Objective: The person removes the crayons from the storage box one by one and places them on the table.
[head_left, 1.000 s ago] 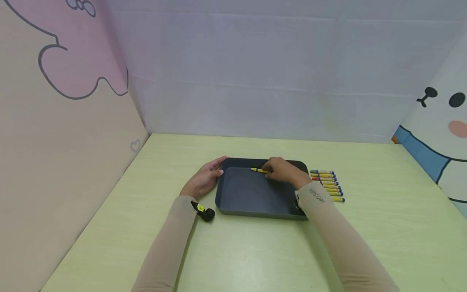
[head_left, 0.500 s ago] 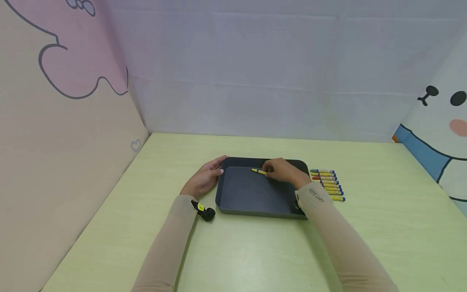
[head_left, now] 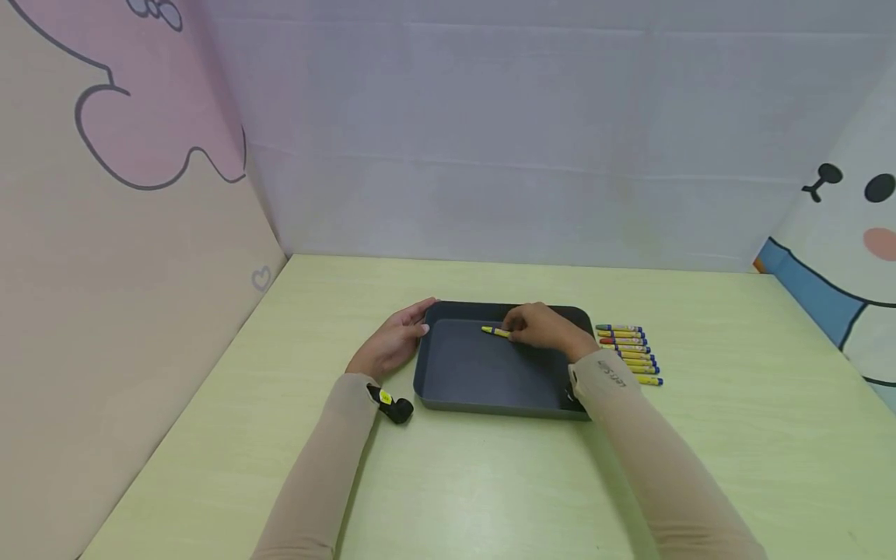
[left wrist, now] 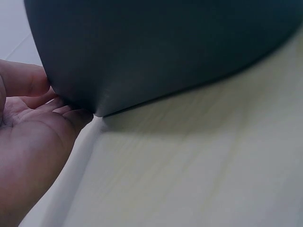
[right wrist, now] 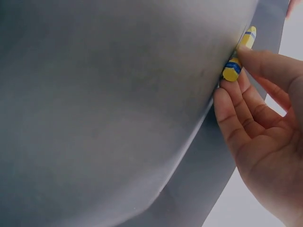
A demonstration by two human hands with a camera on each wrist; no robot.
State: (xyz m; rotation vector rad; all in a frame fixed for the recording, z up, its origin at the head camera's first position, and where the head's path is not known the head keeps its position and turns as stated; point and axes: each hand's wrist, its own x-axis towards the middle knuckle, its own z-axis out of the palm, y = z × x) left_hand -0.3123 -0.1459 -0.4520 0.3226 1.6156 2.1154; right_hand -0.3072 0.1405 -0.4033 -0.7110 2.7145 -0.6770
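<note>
A dark grey rectangular tray (head_left: 483, 373) lies on the table. My left hand (head_left: 393, 339) holds its left side near the far corner, thumb at the rim and fingers along the outer wall. In the left wrist view, that hand (left wrist: 38, 127) touches the tray's dark wall (left wrist: 142, 52) close over the table. My right hand (head_left: 542, 327) reaches inside the tray at its far side, pinching a yellow crayon (head_left: 495, 331) with blue bands. Up close in the right wrist view, thumb and fingers of the right hand (right wrist: 265, 109) grip the crayon (right wrist: 232, 72) beside the tray's far wall.
Several wrapped crayons (head_left: 625, 341) lie in a column on the table (head_left: 735, 435), just right of the tray and partly hidden by the right sleeve (head_left: 630, 412). A printed cloth wall (head_left: 532, 148) stands behind the table, with printed side panels left and right.
The right hand shifts the crayon slightly within the tray, its tip turning a little and moving slightly nearer. The left hand stays at the tray's side.
</note>
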